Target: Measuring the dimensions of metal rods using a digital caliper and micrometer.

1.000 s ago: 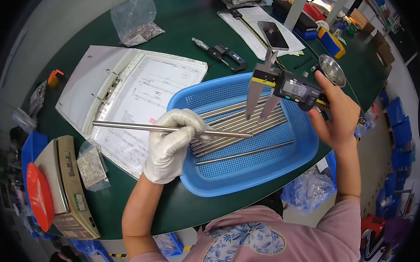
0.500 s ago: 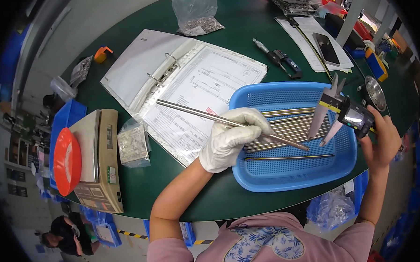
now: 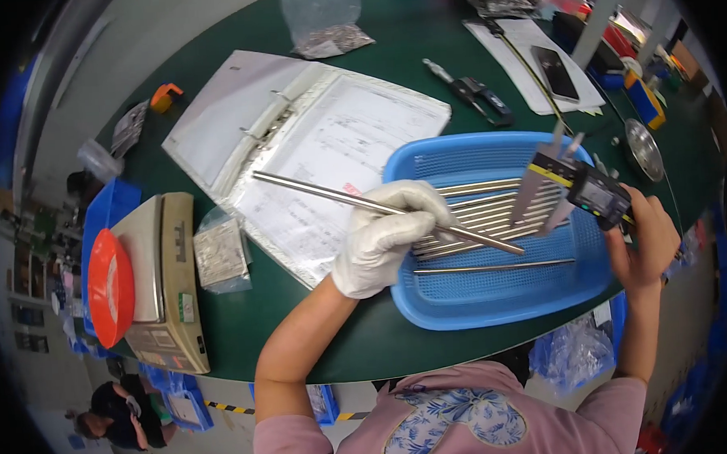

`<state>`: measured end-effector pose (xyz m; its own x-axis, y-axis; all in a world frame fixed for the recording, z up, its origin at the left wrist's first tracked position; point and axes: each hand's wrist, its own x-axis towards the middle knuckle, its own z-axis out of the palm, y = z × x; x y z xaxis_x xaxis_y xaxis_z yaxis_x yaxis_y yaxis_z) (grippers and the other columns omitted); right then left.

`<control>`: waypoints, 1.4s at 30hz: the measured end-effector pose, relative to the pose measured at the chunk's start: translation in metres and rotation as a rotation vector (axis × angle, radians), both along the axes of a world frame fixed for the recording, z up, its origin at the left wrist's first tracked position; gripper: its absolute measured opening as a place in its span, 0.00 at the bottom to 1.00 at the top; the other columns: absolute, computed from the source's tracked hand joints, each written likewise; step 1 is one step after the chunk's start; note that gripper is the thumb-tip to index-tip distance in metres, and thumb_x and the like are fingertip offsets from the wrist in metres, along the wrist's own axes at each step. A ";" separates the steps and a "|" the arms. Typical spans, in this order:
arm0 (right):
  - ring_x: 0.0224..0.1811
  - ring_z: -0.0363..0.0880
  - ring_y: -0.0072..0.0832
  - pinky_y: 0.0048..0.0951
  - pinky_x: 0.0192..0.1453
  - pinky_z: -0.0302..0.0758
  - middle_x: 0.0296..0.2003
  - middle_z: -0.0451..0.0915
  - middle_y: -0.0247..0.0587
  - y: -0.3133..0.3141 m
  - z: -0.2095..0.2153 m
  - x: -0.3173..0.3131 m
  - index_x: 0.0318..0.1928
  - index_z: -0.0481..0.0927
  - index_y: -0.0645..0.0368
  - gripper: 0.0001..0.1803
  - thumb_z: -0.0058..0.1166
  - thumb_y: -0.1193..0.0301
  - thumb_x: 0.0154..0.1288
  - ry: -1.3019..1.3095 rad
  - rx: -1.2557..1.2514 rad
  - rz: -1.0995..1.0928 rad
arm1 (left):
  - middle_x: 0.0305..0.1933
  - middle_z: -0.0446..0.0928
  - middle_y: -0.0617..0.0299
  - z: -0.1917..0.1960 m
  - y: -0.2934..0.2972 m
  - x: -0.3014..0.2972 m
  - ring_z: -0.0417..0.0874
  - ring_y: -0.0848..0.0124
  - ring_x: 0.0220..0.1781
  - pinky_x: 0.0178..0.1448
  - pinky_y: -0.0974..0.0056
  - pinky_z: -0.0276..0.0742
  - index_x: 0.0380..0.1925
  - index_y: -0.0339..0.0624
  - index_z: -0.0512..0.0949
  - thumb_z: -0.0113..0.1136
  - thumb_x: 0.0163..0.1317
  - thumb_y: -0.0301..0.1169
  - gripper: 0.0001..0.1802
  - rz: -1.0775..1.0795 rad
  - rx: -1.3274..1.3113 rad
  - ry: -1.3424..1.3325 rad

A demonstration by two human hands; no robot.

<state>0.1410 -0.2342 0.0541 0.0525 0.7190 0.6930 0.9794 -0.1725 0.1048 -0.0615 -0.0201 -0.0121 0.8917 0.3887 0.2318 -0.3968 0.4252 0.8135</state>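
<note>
My left hand (image 3: 384, 241), in a white glove, grips a long metal rod (image 3: 305, 187) that slants from above the binder down over the basket. My bare right hand (image 3: 652, 235) holds a digital caliper (image 3: 599, 197) by its display end. The caliper's jaws are apart and point down over the basket, just beyond the rod's right end; no contact between them can be made out. Below both hands sits a blue plastic basket (image 3: 505, 312). Several metal rods (image 3: 483, 188) lie side by side in it, with one rod (image 3: 495, 267) apart nearer me.
An open ring binder (image 3: 335, 123) with drawings lies left of the basket. Further left stand a scale (image 3: 180, 292) and a red dish (image 3: 110, 287). Beyond the basket are a micrometer (image 3: 480, 100), a phone (image 3: 555, 72) on papers and a metal bowl (image 3: 643, 150). A person (image 3: 124, 416) is behind, lower left.
The whole view has shifted slightly, moving the table's things a little left and up. The caliper has moved slightly farther from me over the basket. Both hands keep their holds.
</note>
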 end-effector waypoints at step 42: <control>0.14 0.68 0.27 0.23 0.16 0.62 0.16 0.69 0.36 0.010 -0.006 -0.004 0.32 0.75 0.62 0.20 0.63 0.60 0.43 0.026 0.051 0.085 | 0.26 0.72 0.52 0.002 -0.001 0.001 0.76 0.60 0.34 0.41 0.59 0.70 0.26 0.32 0.73 0.52 0.49 0.30 0.10 0.072 0.038 -0.066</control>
<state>0.1368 -0.2246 0.0480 0.0114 0.6852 0.7282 0.9930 -0.0934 0.0724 -0.0608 -0.0212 -0.0098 0.8440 0.4410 0.3053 -0.4788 0.3628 0.7995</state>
